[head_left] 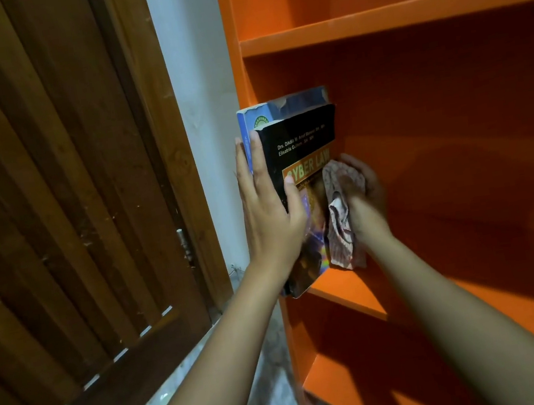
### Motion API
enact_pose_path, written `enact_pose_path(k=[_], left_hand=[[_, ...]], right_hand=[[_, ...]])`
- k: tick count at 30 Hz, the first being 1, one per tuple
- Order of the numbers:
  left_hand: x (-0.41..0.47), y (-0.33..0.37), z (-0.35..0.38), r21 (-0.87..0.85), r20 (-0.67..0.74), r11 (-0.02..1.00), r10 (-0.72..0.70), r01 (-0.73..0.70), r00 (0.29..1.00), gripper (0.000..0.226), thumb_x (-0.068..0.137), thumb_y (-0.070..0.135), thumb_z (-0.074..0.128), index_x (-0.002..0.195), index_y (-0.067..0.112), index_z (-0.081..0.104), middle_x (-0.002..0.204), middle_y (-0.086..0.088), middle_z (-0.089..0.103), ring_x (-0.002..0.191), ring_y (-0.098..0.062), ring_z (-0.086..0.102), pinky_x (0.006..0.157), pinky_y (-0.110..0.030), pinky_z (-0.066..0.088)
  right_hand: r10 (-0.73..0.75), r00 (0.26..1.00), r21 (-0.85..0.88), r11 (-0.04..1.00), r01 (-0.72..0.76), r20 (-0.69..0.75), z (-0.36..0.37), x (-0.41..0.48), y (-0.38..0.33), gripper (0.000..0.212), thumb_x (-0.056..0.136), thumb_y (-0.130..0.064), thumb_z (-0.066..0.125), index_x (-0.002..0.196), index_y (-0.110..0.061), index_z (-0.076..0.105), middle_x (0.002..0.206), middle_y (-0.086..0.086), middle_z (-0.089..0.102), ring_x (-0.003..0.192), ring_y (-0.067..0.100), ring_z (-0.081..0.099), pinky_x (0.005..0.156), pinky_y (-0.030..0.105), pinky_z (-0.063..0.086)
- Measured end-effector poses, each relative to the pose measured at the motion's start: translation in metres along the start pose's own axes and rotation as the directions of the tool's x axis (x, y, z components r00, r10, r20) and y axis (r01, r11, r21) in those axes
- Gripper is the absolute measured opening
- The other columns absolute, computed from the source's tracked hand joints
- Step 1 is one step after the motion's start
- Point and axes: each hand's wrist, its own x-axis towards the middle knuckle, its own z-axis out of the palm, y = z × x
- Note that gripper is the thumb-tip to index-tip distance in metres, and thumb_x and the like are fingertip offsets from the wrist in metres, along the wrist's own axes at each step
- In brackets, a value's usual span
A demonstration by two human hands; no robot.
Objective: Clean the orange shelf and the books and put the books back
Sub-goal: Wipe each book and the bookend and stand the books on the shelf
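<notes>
Two books stand upright at the left end of the orange shelf [344,289]: a black "Cyber Law" book [306,141] in front and a blue-spined book [252,123] behind it against the shelf's side wall. My left hand [268,209] grips both by their spines, thumb on the black cover. My right hand [363,198] holds a crumpled pink patterned cloth [342,215] against the lower front cover of the black book.
A dark brown slatted wooden door [63,215] fills the left side, with a strip of white wall [203,107] between it and the shelf unit. Another orange board [403,13] runs above, and a lower compartment [371,377] opens below.
</notes>
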Motion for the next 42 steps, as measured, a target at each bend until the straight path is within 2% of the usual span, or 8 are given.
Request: enact_pose_path(k=[6, 14, 20, 23, 28, 32, 36, 42], left_hand=[[-0.004, 0.0, -0.003, 0.046, 0.031, 0.999, -0.004, 0.003, 0.999, 0.07, 0.095, 0.011, 0.048, 0.146, 0.03, 0.005, 0.15, -0.015, 0.022, 0.135, -0.024, 0.034, 0.098, -0.042, 0.049], [-0.004, 0.01, -0.016, 0.098, 0.086, 0.994, -0.051, 0.042, 0.995, 0.071, 0.095, 0.01, 0.047, 0.149, 0.029, 0.005, 0.148, -0.015, 0.024, 0.134, -0.026, 0.034, 0.098, -0.047, 0.048], [0.0, 0.026, -0.041, 0.134, 0.12, 0.988, -0.094, 0.078, 0.988, 0.059, 0.098, 0.018, 0.046, 0.149, 0.018, 0.018, 0.147, -0.009, 0.026, 0.136, -0.017, 0.03, 0.1, -0.027, 0.041], [-0.006, 0.027, -0.062, 0.177, 0.14, 0.983, -0.068, 0.043, 0.988, 0.047, 0.098, 0.022, 0.046, 0.142, 0.014, 0.033, 0.137, -0.005, 0.04, 0.122, -0.006, 0.039, 0.089, -0.017, 0.038], [-0.045, -0.001, -0.104, 0.384, 0.267, 0.922, -0.165, 0.052, 0.95, 0.037, 0.096, 0.024, 0.047, 0.132, 0.014, 0.048, 0.129, -0.003, 0.054, 0.12, -0.017, 0.05, 0.096, -0.03, 0.04], [-0.098, -0.04, -0.14, 0.531, 0.339, 0.836, -0.357, 0.137, 0.87, 0.035, 0.096, 0.025, 0.047, 0.128, 0.014, 0.052, 0.125, -0.005, 0.057, 0.116, -0.022, 0.053, 0.097, -0.037, 0.043], [-0.163, -0.089, -0.172, 0.676, 0.383, 0.705, -0.585, 0.215, 0.715, 0.036, 0.095, 0.026, 0.048, 0.127, 0.012, 0.052, 0.124, -0.009, 0.057, 0.114, -0.027, 0.053, 0.094, -0.037, 0.042], [-0.246, -0.155, -0.207, 0.782, 0.317, 0.49, -0.845, 0.386, 0.431, 0.037, 0.093, 0.03, 0.047, 0.127, 0.013, 0.052, 0.129, -0.01, 0.054, 0.117, -0.028, 0.052, 0.097, -0.036, 0.041]], right_hand=[[-0.007, 0.999, -0.075, 0.997, 0.004, -0.037, -0.006, -0.003, -0.003, 0.029, 0.091, -0.013, 0.057, 0.12, -0.013, 0.058, 0.114, -0.002, 0.06, 0.106, 0.015, 0.06, 0.095, 0.041, 0.05], [-0.007, 1.0, -0.147, 0.989, 0.004, -0.022, -0.017, -0.016, -0.023, 0.027, 0.091, -0.014, 0.057, 0.118, -0.014, 0.059, 0.096, -0.019, 0.057, 0.08, -0.015, 0.054, 0.067, 0.0, 0.043], [-0.02, 1.0, -0.262, 0.965, 0.023, 0.015, -0.021, -0.037, -0.06, 0.014, 0.09, -0.024, 0.06, 0.1, -0.017, 0.063, 0.086, -0.006, 0.066, 0.085, 0.013, 0.064, 0.076, 0.034, 0.052], [-0.196, 0.976, -0.411, 0.886, 0.216, 0.09, -0.016, -0.055, -0.071, 0.009, 0.085, -0.028, 0.059, 0.092, -0.028, 0.064, 0.092, -0.009, 0.065, 0.089, 0.012, 0.061, 0.077, 0.04, 0.052], [-0.289, 0.92, -0.535, 0.75, 0.39, 0.265, 0.008, -0.116, -0.061, 0.008, 0.081, -0.03, 0.06, 0.086, -0.027, 0.066, 0.092, -0.01, 0.059, 0.083, 0.01, 0.058, 0.069, 0.032, 0.047], [-0.234, 0.881, -0.575, 0.684, 0.449, 0.41, 0.028, -0.172, -0.015, 0.011, 0.082, -0.034, 0.06, 0.088, -0.027, 0.066, 0.093, -0.008, 0.059, 0.083, 0.014, 0.059, 0.065, 0.031, 0.047], [0.057, 0.883, -0.685, 0.655, 0.319, 0.465, 0.045, -0.22, 0.05, 0.011, 0.083, -0.033, 0.059, 0.089, -0.027, 0.065, 0.094, -0.006, 0.059, 0.087, 0.015, 0.057, 0.063, 0.028, 0.041], [0.447, 0.739, -0.804, 0.556, 0.211, 0.504, 0.061, -0.278, 0.153, 0.009, 0.079, -0.027, 0.058, 0.084, -0.023, 0.064, 0.088, -0.001, 0.059, 0.08, 0.019, 0.056, 0.067, 0.031, 0.045]])
